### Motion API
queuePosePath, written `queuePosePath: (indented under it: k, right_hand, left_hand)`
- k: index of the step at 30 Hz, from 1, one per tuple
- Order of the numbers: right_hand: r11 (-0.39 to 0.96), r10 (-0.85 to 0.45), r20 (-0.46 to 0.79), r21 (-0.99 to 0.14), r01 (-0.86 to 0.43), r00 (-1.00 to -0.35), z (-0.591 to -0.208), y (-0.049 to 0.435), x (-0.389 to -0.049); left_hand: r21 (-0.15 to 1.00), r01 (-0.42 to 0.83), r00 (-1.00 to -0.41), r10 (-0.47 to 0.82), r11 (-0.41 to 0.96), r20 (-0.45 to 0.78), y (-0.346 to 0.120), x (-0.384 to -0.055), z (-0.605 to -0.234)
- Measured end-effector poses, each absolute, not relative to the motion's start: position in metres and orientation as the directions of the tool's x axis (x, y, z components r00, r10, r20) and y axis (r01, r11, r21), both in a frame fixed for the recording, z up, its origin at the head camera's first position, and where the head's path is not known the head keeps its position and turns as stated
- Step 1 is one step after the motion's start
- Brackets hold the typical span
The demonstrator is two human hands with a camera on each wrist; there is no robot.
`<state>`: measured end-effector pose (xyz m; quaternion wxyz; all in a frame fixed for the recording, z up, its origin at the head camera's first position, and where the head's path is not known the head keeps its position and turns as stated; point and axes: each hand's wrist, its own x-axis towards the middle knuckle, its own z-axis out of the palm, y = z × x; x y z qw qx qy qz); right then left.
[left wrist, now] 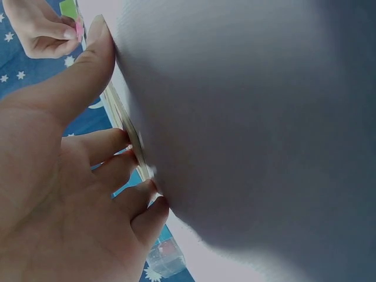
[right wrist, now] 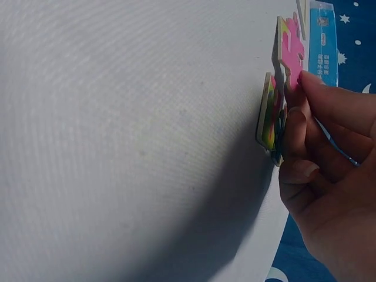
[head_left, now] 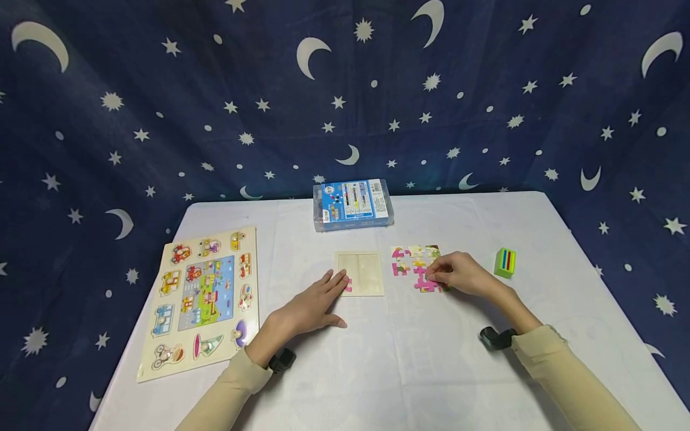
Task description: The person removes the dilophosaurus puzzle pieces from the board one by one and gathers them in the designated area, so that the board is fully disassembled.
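My left hand [head_left: 312,308] lies with its fingers extended, fingertips on the left edge of a small square wooden puzzle tray [head_left: 366,272]. One pink piece [head_left: 348,287] sits in the tray's lower left corner, partly covered by those fingertips. To the right of the tray, my right hand [head_left: 460,273] pinches a pink jigsaw piece [right wrist: 292,47] between thumb and finger, over a group of loose jigsaw pieces [head_left: 400,269]. These are pink, yellow and green, and some are hidden under the right hand. In the left wrist view the pinched piece [left wrist: 79,29] shows as a pink sliver.
A large wooden vehicle peg puzzle [head_left: 156,353] lies at the left. At the back of the white-covered table [head_left: 431,371] is a clear plastic box with a blue label [head_left: 353,203]. A green block with coloured stripes [head_left: 505,263] stands right of the right hand.
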<state>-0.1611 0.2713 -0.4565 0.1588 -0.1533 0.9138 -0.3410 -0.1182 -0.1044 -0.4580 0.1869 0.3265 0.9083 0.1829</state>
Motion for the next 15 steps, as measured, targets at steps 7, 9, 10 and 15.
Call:
queuePosePath:
  k: [7,9,10,15]
  right_hand:
    - [0.741,-0.377,-0.184,-0.648,-0.176,-0.908,-0.4555,0.2707,-0.1614]
    - [0.739,-0.375,-0.18,-0.651,-0.176,-0.909,-0.4551,0.2704,-0.1611]
    - [0.738,-0.374,-0.176,-0.651,-0.177,-0.911,-0.4552,0.2702,-0.1611]
    - [0.724,-0.374,-0.154,-0.665,-0.184,-0.915,-0.4553,0.2678,-0.1605]
  left_hand:
    - [0.458,0.521,-0.717,0.66,0.72,-0.222,-0.1043,-0.1185,-0.4572]
    - [0.458,0.517,-0.719,0.657,0.723,-0.227,-0.1043,-0.1185,-0.4574]
    - [0.455,0.516,-0.719,0.656,0.725,-0.229,-0.1044,-0.1185,-0.4577]
    - [0.448,0.518,-0.721,0.654,0.729,-0.229,-0.1053,-0.119,-0.4589]
